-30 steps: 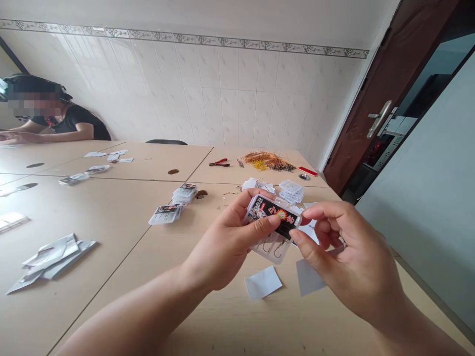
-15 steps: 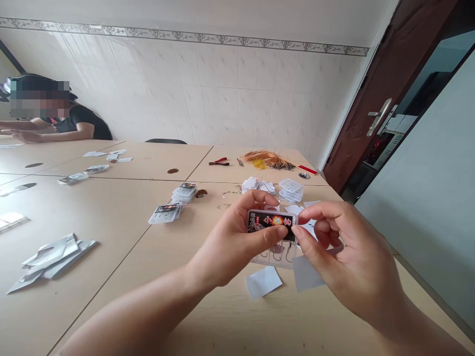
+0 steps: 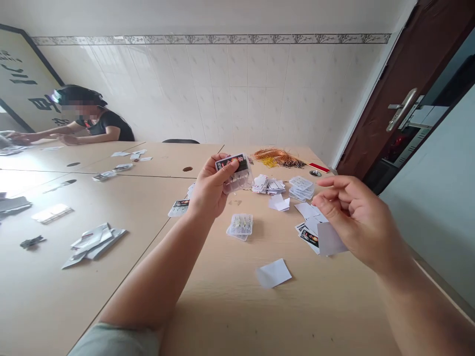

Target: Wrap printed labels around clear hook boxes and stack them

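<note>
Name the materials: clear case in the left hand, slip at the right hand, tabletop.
The case in the left hand looks like clear, glossy rigid plastic: see-through, with bright glints. The slip at the right hand looks like matte paper or thin card: flat, no sheen. The tabletop looks like pale wood-grain laminate with a satin finish, though veneer is possible.

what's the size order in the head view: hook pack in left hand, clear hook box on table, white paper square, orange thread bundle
1. orange thread bundle, the widest, though farthest away
2. hook pack and white paper square, too alike to rank
3. clear hook box, the smallest
</note>
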The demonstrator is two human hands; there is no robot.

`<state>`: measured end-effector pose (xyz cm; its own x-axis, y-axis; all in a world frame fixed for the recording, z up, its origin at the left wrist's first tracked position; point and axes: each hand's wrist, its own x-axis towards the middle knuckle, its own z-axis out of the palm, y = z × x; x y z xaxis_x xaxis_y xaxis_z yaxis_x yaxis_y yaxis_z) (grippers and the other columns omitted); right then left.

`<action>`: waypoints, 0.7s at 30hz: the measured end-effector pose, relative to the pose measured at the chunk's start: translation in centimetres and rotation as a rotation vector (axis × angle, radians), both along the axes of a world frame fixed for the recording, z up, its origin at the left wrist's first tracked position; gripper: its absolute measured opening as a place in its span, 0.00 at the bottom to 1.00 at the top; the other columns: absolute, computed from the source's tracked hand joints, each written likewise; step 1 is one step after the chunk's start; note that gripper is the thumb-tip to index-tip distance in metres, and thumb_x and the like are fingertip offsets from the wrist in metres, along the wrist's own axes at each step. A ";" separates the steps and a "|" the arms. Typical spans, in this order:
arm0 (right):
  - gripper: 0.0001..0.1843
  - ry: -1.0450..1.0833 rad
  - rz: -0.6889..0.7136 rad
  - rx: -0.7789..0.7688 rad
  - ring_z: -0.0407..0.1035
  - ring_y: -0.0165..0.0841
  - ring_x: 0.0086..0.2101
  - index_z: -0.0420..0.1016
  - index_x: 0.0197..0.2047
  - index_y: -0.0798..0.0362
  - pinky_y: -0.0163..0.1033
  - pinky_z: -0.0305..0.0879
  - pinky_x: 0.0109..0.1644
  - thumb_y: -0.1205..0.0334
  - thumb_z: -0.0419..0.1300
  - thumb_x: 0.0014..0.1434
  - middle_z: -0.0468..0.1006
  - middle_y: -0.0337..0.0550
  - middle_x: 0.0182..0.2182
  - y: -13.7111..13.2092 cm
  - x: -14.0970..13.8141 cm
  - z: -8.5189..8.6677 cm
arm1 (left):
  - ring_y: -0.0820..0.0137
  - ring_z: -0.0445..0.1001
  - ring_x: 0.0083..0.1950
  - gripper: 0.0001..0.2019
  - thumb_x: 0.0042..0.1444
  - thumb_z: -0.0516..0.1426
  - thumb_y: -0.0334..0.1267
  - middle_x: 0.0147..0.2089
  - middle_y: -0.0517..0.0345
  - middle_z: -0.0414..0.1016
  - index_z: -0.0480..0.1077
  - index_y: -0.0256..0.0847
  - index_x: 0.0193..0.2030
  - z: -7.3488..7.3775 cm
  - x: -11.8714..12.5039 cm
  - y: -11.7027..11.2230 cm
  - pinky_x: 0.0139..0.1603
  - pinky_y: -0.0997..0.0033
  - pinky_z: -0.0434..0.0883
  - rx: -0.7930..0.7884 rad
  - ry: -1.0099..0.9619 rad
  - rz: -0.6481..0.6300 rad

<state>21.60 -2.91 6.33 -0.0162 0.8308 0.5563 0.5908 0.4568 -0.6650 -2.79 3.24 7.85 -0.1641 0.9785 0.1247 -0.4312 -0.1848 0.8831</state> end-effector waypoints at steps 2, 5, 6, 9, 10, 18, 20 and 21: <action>0.16 -0.031 0.022 -0.081 0.74 0.30 0.26 0.75 0.48 0.49 0.34 0.70 0.26 0.47 0.60 0.65 0.81 0.40 0.33 0.6 -0.2 -1.0 | 0.77 0.76 0.31 0.05 0.63 0.63 0.29 0.35 0.63 0.77 0.70 0.39 0.38 -1.1 -1.0 2.3 0.31 0.79 0.73 -0.089 0.052 0.028; 0.11 -0.099 0.083 -0.178 0.73 0.30 0.23 0.78 0.43 0.50 0.35 0.70 0.26 0.54 0.61 0.62 0.80 0.39 0.30 0.4 -1.0 -3.2 | 0.70 0.78 0.38 0.09 0.68 0.60 0.38 0.44 0.55 0.78 0.73 0.36 0.49 -3.1 -1.8 4.6 0.36 0.68 0.78 -0.237 0.147 -0.002; 0.09 -0.121 0.103 -0.214 0.73 0.30 0.23 0.78 0.41 0.49 0.35 0.71 0.26 0.55 0.61 0.61 0.80 0.38 0.28 0.1 -1.2 -4.0 | 0.68 0.78 0.40 0.11 0.68 0.60 0.39 0.47 0.53 0.78 0.73 0.36 0.52 -3.8 -1.8 5.0 0.39 0.65 0.79 -0.277 0.177 -0.027; 0.08 -0.166 0.153 -0.326 0.76 0.32 0.23 0.79 0.40 0.49 0.37 0.73 0.28 0.58 0.61 0.61 0.81 0.37 0.27 -1.1 -1.2 -6.2 | 0.64 0.79 0.47 0.14 0.67 0.61 0.40 0.53 0.50 0.77 0.72 0.37 0.56 -5.2 -1.5 5.0 0.45 0.60 0.80 -0.344 0.258 -0.113; 0.08 -0.170 0.167 -0.356 0.77 0.33 0.24 0.79 0.40 0.49 0.38 0.74 0.29 0.58 0.60 0.61 0.82 0.38 0.27 -1.4 -1.0 -6.8 | 0.64 0.79 0.48 0.14 0.67 0.61 0.39 0.54 0.49 0.77 0.72 0.37 0.57 -5.6 -1.4 4.7 0.46 0.58 0.80 -0.351 0.282 -0.136; 0.12 -0.116 0.237 -0.390 0.78 0.35 0.27 0.80 0.44 0.49 0.40 0.76 0.30 0.52 0.59 0.66 0.83 0.41 0.30 -1.1 0.1 -9.4 | 0.61 0.78 0.52 0.17 0.67 0.61 0.39 0.58 0.48 0.75 0.70 0.39 0.61 -7.4 -3.5 2.0 0.50 0.54 0.79 -0.403 0.480 -0.169; 0.12 -0.112 0.251 -0.377 0.78 0.35 0.26 0.80 0.43 0.49 0.40 0.75 0.29 0.52 0.58 0.66 0.83 0.41 0.30 -1.1 -0.1 -10.0 | 0.60 0.78 0.53 0.17 0.67 0.61 0.40 0.59 0.48 0.75 0.71 0.40 0.61 -8.0 -4.6 1.3 0.52 0.53 0.79 -0.429 0.532 -0.131; 0.13 -0.111 0.257 -0.372 0.78 0.35 0.26 0.80 0.43 0.49 0.39 0.75 0.29 0.52 0.58 0.66 0.83 0.41 0.29 -1.2 -0.2 -10.2 | 0.60 0.78 0.54 0.17 0.67 0.60 0.40 0.60 0.47 0.74 0.71 0.40 0.61 -8.3 -5.2 1.0 0.53 0.53 0.78 -0.439 0.552 -0.111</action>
